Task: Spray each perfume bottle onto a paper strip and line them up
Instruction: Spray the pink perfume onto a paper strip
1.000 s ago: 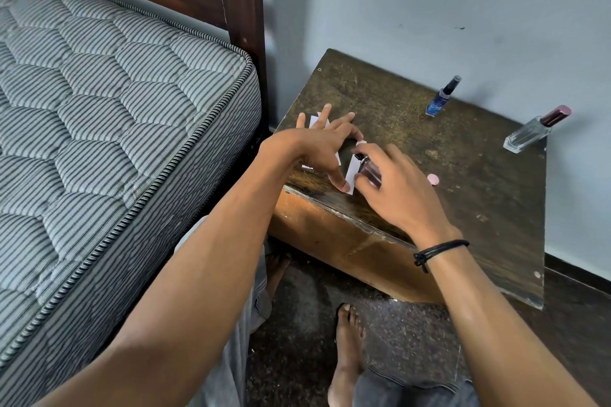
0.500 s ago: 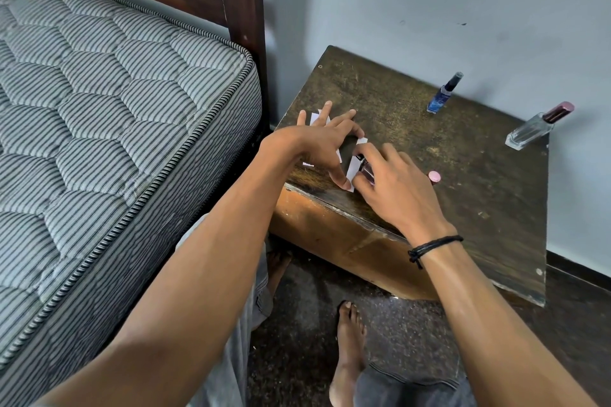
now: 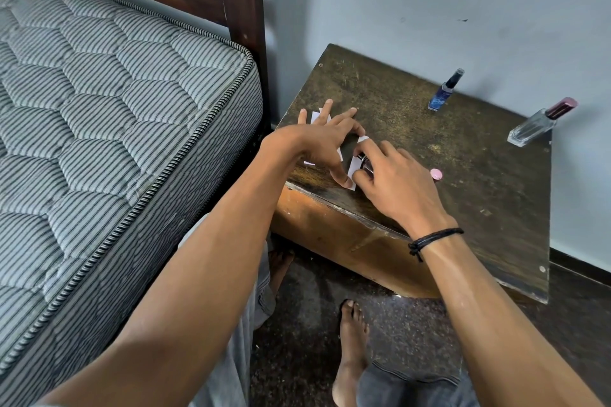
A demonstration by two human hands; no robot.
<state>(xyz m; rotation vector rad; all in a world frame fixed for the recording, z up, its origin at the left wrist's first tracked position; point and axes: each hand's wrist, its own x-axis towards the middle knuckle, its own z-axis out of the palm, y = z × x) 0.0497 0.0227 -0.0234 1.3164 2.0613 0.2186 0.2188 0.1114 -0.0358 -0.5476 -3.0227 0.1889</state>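
- While the right hand's [image 3: 393, 175] fingers [image 3: 380, 150] gripped the bottle [image 3: 365, 164], it hung just over a strip [image 3: 363, 139] near the table's [image 3: 463, 175] front edge.
- Left hand [image 3: 325, 142] lay spread, thumb pinning that strip.
- Likely trouble: spray drifting onto the neighbouring strip [image 3: 315, 116], lying so close.

A striped quilted mattress [image 3: 99, 142] lies left of the left hand [image 3: 324, 145], a dark wooden bedpost [image 3: 241, 10] beyond it; a speckled dark floor [image 3: 413, 334] spreads below the right hand [image 3: 393, 182]
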